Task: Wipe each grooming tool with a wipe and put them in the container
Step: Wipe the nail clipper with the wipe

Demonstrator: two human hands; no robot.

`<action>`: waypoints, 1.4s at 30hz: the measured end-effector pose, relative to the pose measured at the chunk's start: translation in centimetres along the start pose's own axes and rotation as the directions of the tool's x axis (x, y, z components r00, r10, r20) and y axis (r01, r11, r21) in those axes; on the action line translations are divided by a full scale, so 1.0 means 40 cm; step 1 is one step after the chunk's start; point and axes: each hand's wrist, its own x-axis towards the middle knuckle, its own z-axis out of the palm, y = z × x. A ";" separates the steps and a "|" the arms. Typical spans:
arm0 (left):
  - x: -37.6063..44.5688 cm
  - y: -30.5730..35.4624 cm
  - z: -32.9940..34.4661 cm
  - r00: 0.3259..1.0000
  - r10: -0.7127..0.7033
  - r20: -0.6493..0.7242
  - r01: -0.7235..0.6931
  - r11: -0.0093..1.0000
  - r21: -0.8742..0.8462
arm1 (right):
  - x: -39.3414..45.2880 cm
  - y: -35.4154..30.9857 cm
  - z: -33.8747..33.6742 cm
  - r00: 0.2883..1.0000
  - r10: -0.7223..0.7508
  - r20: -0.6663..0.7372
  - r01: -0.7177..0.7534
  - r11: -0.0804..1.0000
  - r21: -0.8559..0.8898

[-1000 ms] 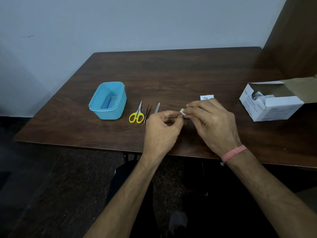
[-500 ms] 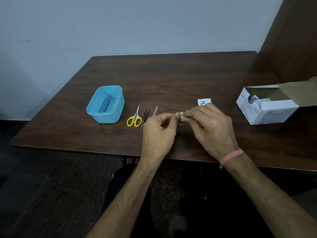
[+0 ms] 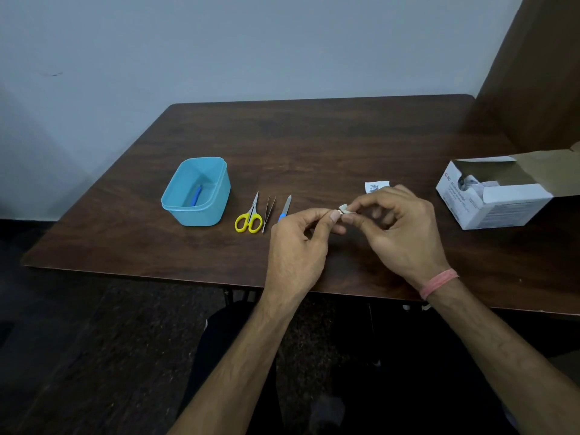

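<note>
Both hands are working a small wipe (image 3: 344,210): left hand (image 3: 298,246) and right hand (image 3: 405,229) are pinching it between their fingertips. It is looking light and limp; edges are probably the best hold.

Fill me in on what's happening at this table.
A person is sitting at a dark wooden table, pinching a small white wipe between the left hand and right hand; whether a tool is in it cannot be told. Yellow-handled scissors, tweezers and a blue-handled nail file lie in a row on the table, not yet in the blue container, which already holds one blue tool. An open wipe box stands to the right.
</note>
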 end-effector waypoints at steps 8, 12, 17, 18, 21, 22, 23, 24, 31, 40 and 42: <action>-0.002 0.004 0.003 1.000 0.007 0.014 -0.008 0.996 0.091 | 0.001 0.003 0.001 0.998 0.062 -0.009 -0.062 0.998 0.027; -0.008 0.013 0.006 0.999 -0.036 0.011 0.035 0.997 0.065 | 0.009 0.014 -0.005 0.975 0.194 0.111 -0.215 0.949 0.229; -0.012 0.016 0.000 0.998 -0.055 -0.006 0.055 0.997 0.057 | 0.021 0.026 -0.010 0.934 0.220 0.280 -0.326 0.845 0.424; -0.012 0.018 0.002 0.998 -0.058 -0.004 0.058 0.997 0.048 | 0.021 0.026 -0.017 0.930 0.228 0.287 -0.346 0.805 0.481; -0.008 0.021 0.009 0.997 -0.075 -0.015 0.075 0.997 0.017 | 0.027 0.031 -0.042 0.900 0.285 0.330 -0.435 0.645 0.629; -0.007 0.019 0.010 0.996 -0.082 -0.025 0.082 0.997 0.005 | 0.028 0.039 -0.050 0.889 0.310 0.338 -0.458 0.583 0.671; -0.007 0.016 0.008 0.995 -0.091 -0.036 0.091 0.996 -0.011 | 0.031 0.044 -0.056 0.879 0.331 0.342 -0.473 0.522 0.710; -0.008 0.014 0.006 0.994 -0.099 -0.049 0.098 0.995 -0.030 | 0.033 0.046 -0.058 0.874 0.343 0.343 -0.478 0.487 0.731; -0.007 0.027 0.012 0.962 -0.148 -0.230 0.125 0.986 -0.111 | 0.023 0.040 -0.042 0.928 0.287 0.237 -0.372 0.684 0.628; -0.012 0.023 -0.001 0.989 -0.099 -0.109 0.096 0.995 -0.036 | 0.014 0.026 -0.016 0.911 0.368 0.185 -0.410 0.775 0.481; -0.011 0.021 0.000 0.992 -0.106 -0.072 0.107 0.994 0.002 | 0.016 0.026 -0.022 0.910 0.380 0.166 -0.410 0.766 0.495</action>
